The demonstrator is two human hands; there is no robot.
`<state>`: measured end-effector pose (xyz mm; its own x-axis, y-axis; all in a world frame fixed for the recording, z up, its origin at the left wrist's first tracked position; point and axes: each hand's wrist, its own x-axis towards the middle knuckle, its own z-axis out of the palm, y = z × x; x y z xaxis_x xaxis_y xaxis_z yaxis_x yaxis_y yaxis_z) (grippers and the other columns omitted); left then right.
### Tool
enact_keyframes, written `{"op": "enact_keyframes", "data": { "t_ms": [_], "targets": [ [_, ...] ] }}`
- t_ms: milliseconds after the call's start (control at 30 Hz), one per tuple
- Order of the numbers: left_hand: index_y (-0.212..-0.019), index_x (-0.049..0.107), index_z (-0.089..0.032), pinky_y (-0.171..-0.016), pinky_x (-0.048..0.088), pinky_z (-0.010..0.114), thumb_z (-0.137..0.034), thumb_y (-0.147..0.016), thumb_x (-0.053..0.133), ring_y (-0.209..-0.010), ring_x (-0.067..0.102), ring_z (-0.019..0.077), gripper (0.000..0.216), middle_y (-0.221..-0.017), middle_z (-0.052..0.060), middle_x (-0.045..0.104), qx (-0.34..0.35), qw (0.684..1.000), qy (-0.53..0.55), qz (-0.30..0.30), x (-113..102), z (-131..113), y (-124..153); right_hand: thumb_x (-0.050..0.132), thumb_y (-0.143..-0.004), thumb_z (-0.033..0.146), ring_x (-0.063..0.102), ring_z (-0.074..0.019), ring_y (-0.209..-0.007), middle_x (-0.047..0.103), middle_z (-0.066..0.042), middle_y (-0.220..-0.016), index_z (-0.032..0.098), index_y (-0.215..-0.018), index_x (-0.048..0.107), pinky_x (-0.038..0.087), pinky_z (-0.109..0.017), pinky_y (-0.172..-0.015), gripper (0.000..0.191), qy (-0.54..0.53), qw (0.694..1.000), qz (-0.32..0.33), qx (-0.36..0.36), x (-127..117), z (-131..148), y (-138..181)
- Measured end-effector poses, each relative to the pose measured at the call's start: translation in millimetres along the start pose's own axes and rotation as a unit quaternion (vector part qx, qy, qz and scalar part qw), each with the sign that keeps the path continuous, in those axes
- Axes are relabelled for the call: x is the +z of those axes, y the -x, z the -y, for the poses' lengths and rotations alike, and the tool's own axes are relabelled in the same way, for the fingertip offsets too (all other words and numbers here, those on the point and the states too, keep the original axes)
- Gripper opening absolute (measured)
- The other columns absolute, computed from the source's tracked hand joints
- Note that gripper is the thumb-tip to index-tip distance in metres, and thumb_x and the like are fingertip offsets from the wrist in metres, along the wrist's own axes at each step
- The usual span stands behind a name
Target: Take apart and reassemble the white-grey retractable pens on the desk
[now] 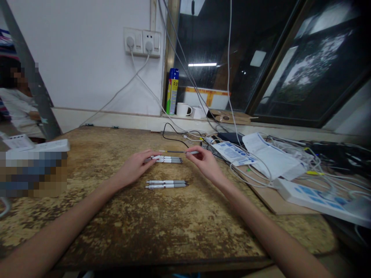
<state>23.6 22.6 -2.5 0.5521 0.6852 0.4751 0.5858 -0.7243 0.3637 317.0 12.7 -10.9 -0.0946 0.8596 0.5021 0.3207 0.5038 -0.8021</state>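
My left hand (137,164) is closed, with a white pen barrel (155,157) at its fingertips, beside a row of pens (171,160) on the worn wooden table. My right hand (204,160) pinches the grey front part of a pen (193,153). A thin dark ink refill (175,151) reaches leftward from it, just above the row of pens. Closer to me, two more white and grey pens (167,184) lie side by side, apart from both hands. My fingers partly hide the left ends of the far row.
Papers (272,156), tangled cables and a white power strip (324,200) crowd the right side. A white charger strip (52,145) stands at the left edge. On the sill are a spray can (172,92) and a white mug (183,109). Another person (20,100) sits at far left.
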Motion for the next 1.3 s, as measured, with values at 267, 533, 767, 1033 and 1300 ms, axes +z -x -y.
{"op": "enact_keyframes", "data": {
  "t_ms": [267,533,767,1033,1300],
  "targets": [
    [-0.135,0.067,-0.022,-0.106,0.049,0.042,-0.038,-0.107,0.050,-0.120,0.066,0.0261,0.036,-0.134,0.008,0.071,-0.004,1.000,0.012,-0.003,-0.2,-2.6,0.2,0.069,-0.089,0.035,0.068,-0.0193,-0.082,0.075,-0.005,-0.097,0.018,-0.099,0.074,0.051,-0.031,-0.078,0.021,0.009,1.000,-0.003,0.002,-0.9,0.4,0.0],
    [-0.132,0.069,-0.022,-0.102,0.050,0.040,-0.038,-0.107,0.051,-0.115,0.068,0.0258,0.035,-0.129,0.007,0.073,-0.013,1.000,0.015,-0.002,-0.4,-4.0,0.3,0.068,-0.089,0.035,0.067,-0.0199,-0.082,0.076,-0.006,-0.097,0.018,-0.098,0.075,0.051,-0.032,-0.077,0.020,0.013,1.000,0.003,-0.001,1.0,3.5,1.3],
    [-0.132,0.069,-0.022,-0.103,0.050,0.039,-0.039,-0.107,0.051,-0.116,0.068,0.0260,0.036,-0.130,0.007,0.073,-0.016,1.000,0.021,0.003,-1.0,-4.8,0.6,0.069,-0.088,0.037,0.069,-0.0219,-0.085,0.077,-0.008,-0.099,0.017,-0.099,0.076,0.051,-0.034,-0.080,0.024,0.005,1.000,-0.002,0.015,0.3,5.7,0.7],
    [-0.131,0.069,-0.023,-0.103,0.050,0.041,-0.039,-0.105,0.053,-0.116,0.068,0.0263,0.034,-0.131,0.006,0.074,-0.029,0.999,0.031,-0.005,-0.5,-3.6,0.7,0.067,-0.090,0.043,0.071,-0.0246,-0.086,0.079,-0.010,-0.092,0.016,-0.096,0.078,0.051,-0.036,-0.083,0.030,0.005,0.999,0.006,0.032,-0.8,7.9,0.7],
    [-0.128,0.071,-0.022,-0.103,0.051,0.041,-0.039,-0.104,0.055,-0.116,0.069,0.0257,0.033,-0.129,0.006,0.075,-0.033,0.998,0.054,-0.007,0.4,-2.3,1.2,0.066,-0.088,0.055,0.067,-0.0214,-0.073,0.077,-0.009,-0.080,0.017,-0.078,0.079,0.052,-0.034,-0.075,0.041,-0.091,0.992,0.035,0.080,0.3,6.7,-0.1]
  ]
}}
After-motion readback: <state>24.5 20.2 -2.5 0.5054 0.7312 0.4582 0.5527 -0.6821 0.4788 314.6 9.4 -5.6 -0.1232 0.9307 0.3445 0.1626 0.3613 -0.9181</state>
